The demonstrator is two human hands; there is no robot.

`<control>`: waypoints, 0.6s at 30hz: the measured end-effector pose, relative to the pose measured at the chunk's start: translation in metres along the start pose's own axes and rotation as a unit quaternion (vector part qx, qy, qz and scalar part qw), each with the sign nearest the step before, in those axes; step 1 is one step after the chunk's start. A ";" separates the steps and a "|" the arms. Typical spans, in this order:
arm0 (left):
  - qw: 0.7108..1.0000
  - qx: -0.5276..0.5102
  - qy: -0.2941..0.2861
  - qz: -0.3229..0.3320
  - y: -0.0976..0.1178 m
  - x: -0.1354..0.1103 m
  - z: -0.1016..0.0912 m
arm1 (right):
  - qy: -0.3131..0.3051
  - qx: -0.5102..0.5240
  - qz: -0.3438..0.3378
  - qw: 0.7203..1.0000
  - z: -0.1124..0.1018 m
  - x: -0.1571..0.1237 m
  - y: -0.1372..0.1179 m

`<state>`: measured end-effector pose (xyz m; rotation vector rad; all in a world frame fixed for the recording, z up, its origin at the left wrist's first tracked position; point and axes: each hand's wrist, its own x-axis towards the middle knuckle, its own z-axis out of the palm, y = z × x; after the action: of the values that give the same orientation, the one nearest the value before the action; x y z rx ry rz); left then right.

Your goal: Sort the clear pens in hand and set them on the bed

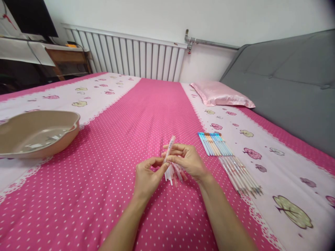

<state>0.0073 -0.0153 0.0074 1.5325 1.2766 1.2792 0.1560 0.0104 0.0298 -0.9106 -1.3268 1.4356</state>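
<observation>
Between my two hands, a slim pen with a pale pink, printed upper end stands tilted. My left hand pinches its lower part between thumb and forefinger. The fingers of my right hand close on the same pen from the other side. Under the hands, several white and pink pen parts lie on the pink dotted bedspread, partly hidden by my fingers. To the right, a row of blue and orange pens lies side by side. Below it is a row of clear, pale pens.
A beige basin with white scraps inside stands on the bed at the left. A pink pillow lies by the grey headboard. Beyond the bed are a white radiator and a desk with a monitor.
</observation>
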 end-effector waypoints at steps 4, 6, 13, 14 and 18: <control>0.999 0.022 0.028 0.015 0.000 -0.002 0.001 | 0.016 -0.004 0.001 1.000 0.003 0.000 -0.001; 0.999 0.026 0.041 0.023 0.000 -0.002 0.001 | 0.023 -0.008 0.000 1.000 0.004 0.000 0.000; 0.998 0.031 0.043 0.014 0.001 -0.002 0.002 | 0.026 -0.009 -0.019 0.999 0.005 0.002 0.008; 0.999 0.028 0.039 0.009 0.001 -0.001 0.002 | 0.025 -0.009 -0.022 0.999 0.006 0.002 0.009; 0.999 -0.043 0.006 -0.014 0.003 0.001 0.001 | 0.028 -0.027 -0.047 0.998 0.006 0.003 0.008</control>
<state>0.0085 -0.0154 0.0106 1.4429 1.2299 1.3100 0.1480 0.0122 0.0232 -0.9056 -1.3548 1.2992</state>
